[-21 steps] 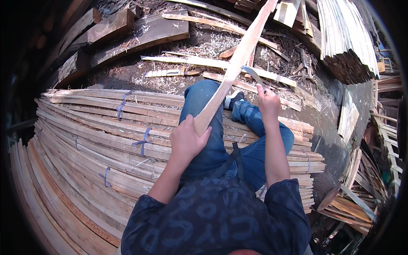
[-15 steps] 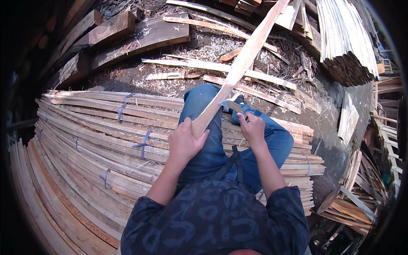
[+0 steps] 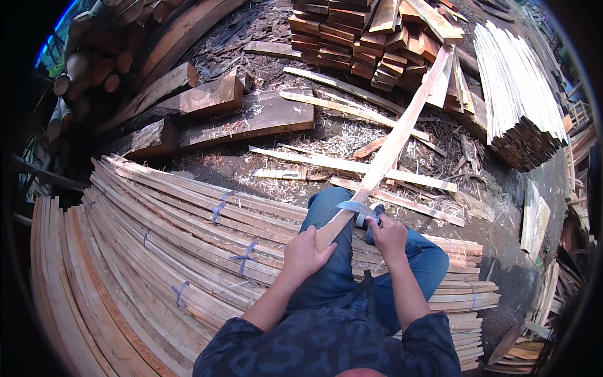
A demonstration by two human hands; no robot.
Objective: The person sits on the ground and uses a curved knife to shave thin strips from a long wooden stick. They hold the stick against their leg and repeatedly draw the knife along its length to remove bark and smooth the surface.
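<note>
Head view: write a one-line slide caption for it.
Left hand grips a wooden strip while the right hand holds a curved knife over it, near tied bundles of wood.

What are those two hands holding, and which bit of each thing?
The left hand grips a long wooden strip by its near end. The right hand holds a curved knife by its handle end, mostly hidden.

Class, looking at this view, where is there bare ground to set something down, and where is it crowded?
Barest is the grey ground between the right knee and the pale board to its right. Beyond the knife it is crowded with loose strips and shavings; on the left, tied slats lie packed together.
</note>
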